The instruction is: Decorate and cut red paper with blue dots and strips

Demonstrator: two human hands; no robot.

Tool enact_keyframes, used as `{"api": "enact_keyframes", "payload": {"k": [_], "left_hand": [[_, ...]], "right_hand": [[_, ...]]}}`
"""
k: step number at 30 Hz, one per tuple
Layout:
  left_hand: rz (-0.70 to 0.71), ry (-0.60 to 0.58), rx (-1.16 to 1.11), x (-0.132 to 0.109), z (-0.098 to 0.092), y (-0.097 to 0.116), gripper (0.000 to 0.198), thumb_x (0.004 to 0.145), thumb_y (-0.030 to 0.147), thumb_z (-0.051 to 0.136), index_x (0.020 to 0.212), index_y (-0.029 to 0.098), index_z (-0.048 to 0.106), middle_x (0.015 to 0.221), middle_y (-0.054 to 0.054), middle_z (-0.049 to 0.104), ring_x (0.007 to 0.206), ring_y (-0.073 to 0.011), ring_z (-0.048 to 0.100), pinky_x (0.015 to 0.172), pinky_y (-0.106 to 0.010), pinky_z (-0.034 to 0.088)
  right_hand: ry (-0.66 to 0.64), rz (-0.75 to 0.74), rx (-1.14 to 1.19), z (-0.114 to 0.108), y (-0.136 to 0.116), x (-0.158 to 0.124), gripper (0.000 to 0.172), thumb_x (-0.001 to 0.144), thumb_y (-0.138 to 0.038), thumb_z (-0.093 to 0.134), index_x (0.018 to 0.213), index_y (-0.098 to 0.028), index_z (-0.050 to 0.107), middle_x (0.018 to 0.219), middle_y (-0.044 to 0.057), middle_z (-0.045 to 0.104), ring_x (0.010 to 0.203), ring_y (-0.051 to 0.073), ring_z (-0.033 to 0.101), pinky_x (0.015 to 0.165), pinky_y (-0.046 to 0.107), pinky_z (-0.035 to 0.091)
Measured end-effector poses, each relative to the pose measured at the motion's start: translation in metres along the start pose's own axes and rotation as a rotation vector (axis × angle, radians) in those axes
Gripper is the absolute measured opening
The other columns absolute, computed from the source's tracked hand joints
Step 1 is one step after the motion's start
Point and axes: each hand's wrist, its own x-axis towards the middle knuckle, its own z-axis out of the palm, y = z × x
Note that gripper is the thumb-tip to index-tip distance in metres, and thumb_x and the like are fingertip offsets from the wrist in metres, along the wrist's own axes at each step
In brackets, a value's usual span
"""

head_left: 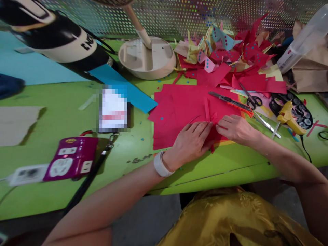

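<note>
My left hand [191, 141], with a white band at the wrist, rests on a stack of red paper [176, 102], its fingers together over a small folded red paper piece [208, 108]. Opposite it, my right hand [234, 128] is closed, fingertips pinched at the right side of that piece. Part of the folded paper is hidden under my fingers. Beyond my right hand lies an orange-and-black utility knife [229, 101], angled across the sheets. Black-handled scissors [253, 100] and silver tweezers [268, 124] are to its right.
Folded paper shapes with blue dots [222, 37] are heaped at the back. A yellow glue gun [289, 118] sits right, by a clear spray bottle [303, 41]. Leftward are a blue paper strip [125, 89], a purple power adapter [70, 158], a round beige stand [147, 65] and a black bottle [64, 37].
</note>
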Motion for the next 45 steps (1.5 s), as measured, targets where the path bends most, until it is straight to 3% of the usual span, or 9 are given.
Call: {"api": "enact_keyframes", "payload": {"k": [10,15,21,28,34,38,41,45], "left_hand": [[-0.01,-0.072,0.013,0.003,-0.004,0.0,0.044,0.098,0.039,0.047,0.126,0.01,0.064,0.124,-0.02,0.063,0.114,-0.0333,0.06,0.09,-0.046,0.049],[-0.008,-0.09,0.023,0.004,-0.005,0.0,0.048,0.099,0.041,0.044,0.13,0.008,0.061,0.125,-0.021,0.063,0.114,-0.0338,0.059,0.089,-0.046,0.05],[0.01,-0.077,0.046,0.003,-0.003,-0.001,0.049,0.1,0.042,0.042,0.132,0.009,0.06,0.124,-0.02,0.063,0.113,-0.0327,0.059,0.089,-0.045,0.049],[-0.003,-0.076,0.043,0.002,-0.001,-0.001,0.05,0.1,0.044,0.04,0.136,0.011,0.056,0.125,-0.019,0.062,0.114,-0.032,0.057,0.091,-0.045,0.048],[-0.002,-0.044,0.013,0.002,-0.001,-0.001,0.044,0.099,0.041,0.046,0.13,0.014,0.061,0.124,-0.018,0.061,0.113,-0.0325,0.057,0.09,-0.045,0.048],[0.012,-0.03,0.035,0.002,-0.001,-0.001,0.047,0.099,0.04,0.045,0.134,0.012,0.057,0.124,-0.018,0.061,0.112,-0.032,0.057,0.089,-0.045,0.048],[0.028,-0.013,0.057,0.002,0.0,-0.001,0.049,0.099,0.041,0.044,0.135,0.01,0.056,0.121,-0.018,0.062,0.11,-0.0316,0.057,0.087,-0.044,0.049],[0.029,-0.016,0.069,0.002,-0.001,-0.001,0.048,0.1,0.041,0.043,0.135,0.011,0.055,0.121,-0.017,0.062,0.11,-0.0312,0.057,0.087,-0.044,0.049]], "right_hand": [[-0.014,0.032,0.0,-0.001,-0.003,-0.003,0.023,0.097,-0.009,0.044,0.093,-0.014,0.067,0.086,0.007,0.067,0.08,0.019,0.055,0.061,0.033,0.033],[-0.034,0.127,0.1,-0.003,0.001,-0.004,0.021,0.096,-0.016,0.047,0.096,-0.016,0.068,0.092,0.008,0.068,0.08,0.018,0.057,0.061,0.032,0.034],[-0.019,0.297,0.184,-0.001,-0.001,-0.003,0.025,0.097,-0.029,0.046,0.095,-0.017,0.068,0.085,0.007,0.068,0.078,0.018,0.058,0.054,0.029,0.029],[-0.072,0.369,0.281,0.0,-0.002,0.001,0.021,0.095,-0.027,0.048,0.099,-0.016,0.066,0.092,0.01,0.07,0.085,0.019,0.061,0.054,0.028,0.029],[-0.165,0.731,0.628,-0.002,-0.006,0.008,0.01,0.083,-0.02,0.063,0.093,-0.019,0.062,0.081,0.001,0.071,0.072,0.014,0.063,0.061,0.024,0.039],[-0.258,0.954,0.961,-0.009,-0.003,0.01,0.007,0.084,-0.018,0.063,0.088,-0.02,0.057,0.058,-0.005,0.065,0.047,0.009,0.058,0.05,0.021,0.04],[-0.314,1.059,1.236,-0.015,0.0,0.011,0.009,0.088,-0.019,0.06,0.082,-0.019,0.054,0.05,-0.006,0.062,0.037,0.008,0.054,0.039,0.019,0.039],[-0.335,1.113,1.329,-0.015,0.003,0.013,0.013,0.089,-0.019,0.061,0.078,-0.019,0.053,0.047,-0.004,0.062,0.037,0.01,0.058,0.034,0.018,0.038]]}}
